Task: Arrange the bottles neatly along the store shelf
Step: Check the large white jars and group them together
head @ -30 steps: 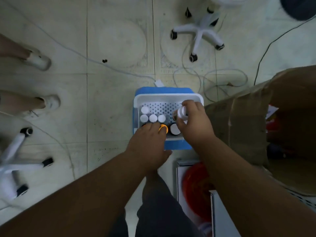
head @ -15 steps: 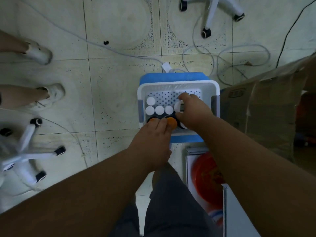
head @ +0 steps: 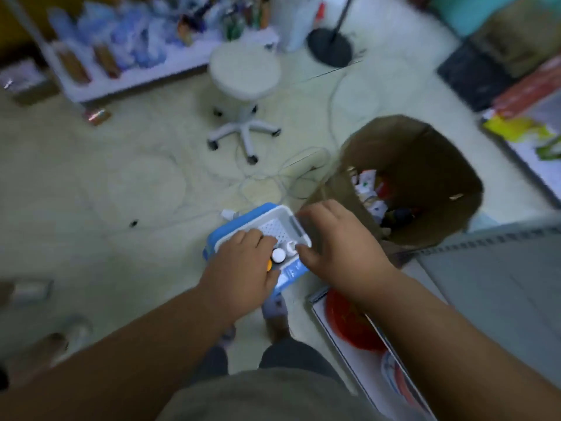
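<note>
White-capped bottles [head: 278, 255] sit in the white basket [head: 299, 229] on the floor, far from the store shelf [head: 145, 71] across the room, so the arranging looks barely begun. The left hand [head: 243, 268] covers the near bottles, its grip hidden. The right hand [head: 337, 247] hovers, fingers loosely spread, holding nothing.

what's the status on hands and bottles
Both hands, left and right, on white plastic basket; grip unclear. White-capped bottle inside. Nothing blocking.

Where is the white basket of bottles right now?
In the head view, the white basket sits on the floor at centre, between both hands, left of the open cardboard box.
</note>
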